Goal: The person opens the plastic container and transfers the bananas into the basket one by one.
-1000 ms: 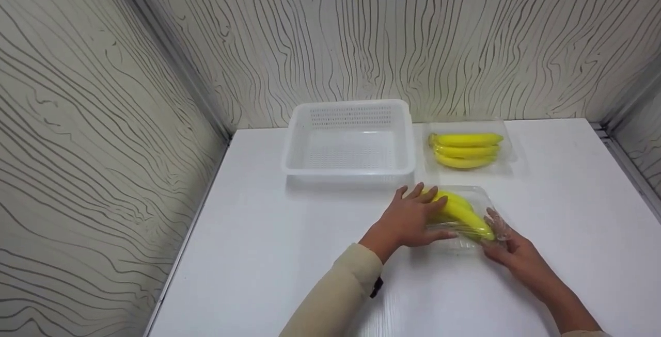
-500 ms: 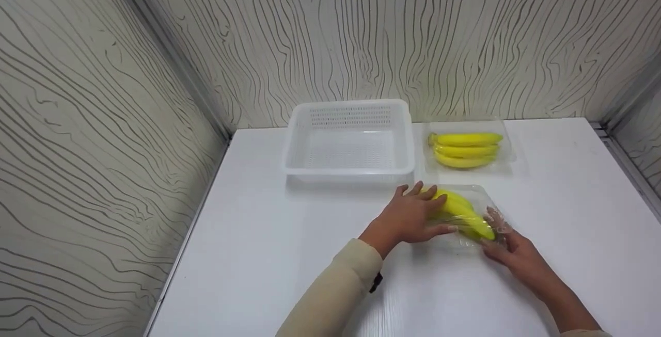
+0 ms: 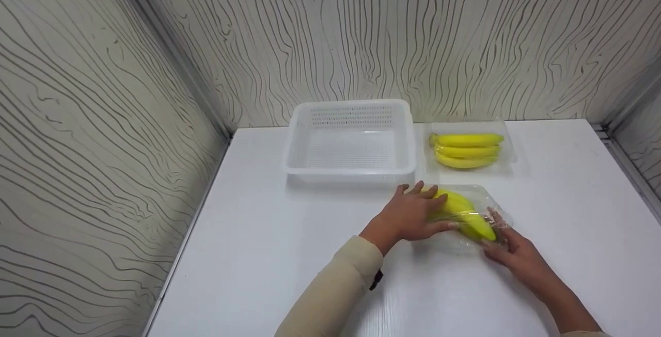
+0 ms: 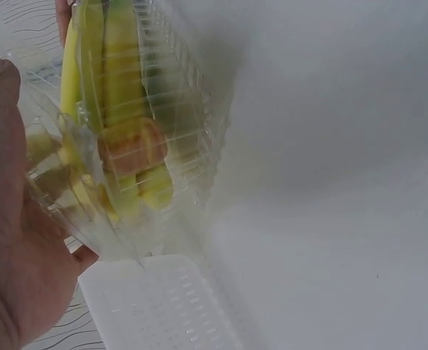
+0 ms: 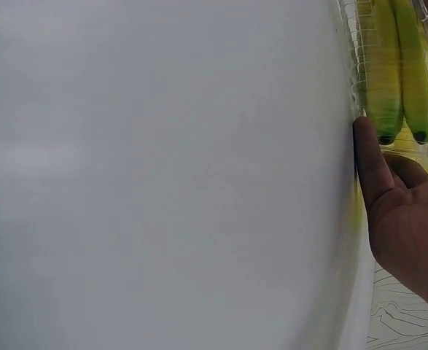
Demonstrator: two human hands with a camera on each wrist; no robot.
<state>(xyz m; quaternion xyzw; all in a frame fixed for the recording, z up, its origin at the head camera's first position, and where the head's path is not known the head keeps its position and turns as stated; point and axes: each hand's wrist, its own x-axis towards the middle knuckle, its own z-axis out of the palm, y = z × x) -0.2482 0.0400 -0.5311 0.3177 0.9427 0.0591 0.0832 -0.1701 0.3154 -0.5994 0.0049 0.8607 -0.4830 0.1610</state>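
Observation:
A clear plastic box of bananas (image 3: 462, 241) stands on the white table, with yellow bananas (image 3: 467, 213) visible through its walls. In the head view my left hand (image 3: 413, 215) grips its left part, fingers spread over the bananas and thumb along the front. The left wrist view shows the left hand (image 4: 24, 248) around the box's end, partly behind the plastic. At the opposite end my right hand (image 3: 508, 246) holds the box's right corner between thumb and fingers. In the right wrist view, the right hand (image 5: 410, 226) has a finger along the bottom edge near green banana tips (image 5: 385, 120).
Behind stands a white perforated basket (image 3: 351, 172) with nothing visible in it. Right of it lies a second clear box (image 3: 508, 143) with several bananas (image 3: 467, 151). The white table (image 3: 258, 254) meets wood-patterned walls (image 3: 351, 32) at the back and sides.
Both hands keep their places on the box. The left thumb has shifted slightly upward along the plastic. The basket and the second box have not moved.

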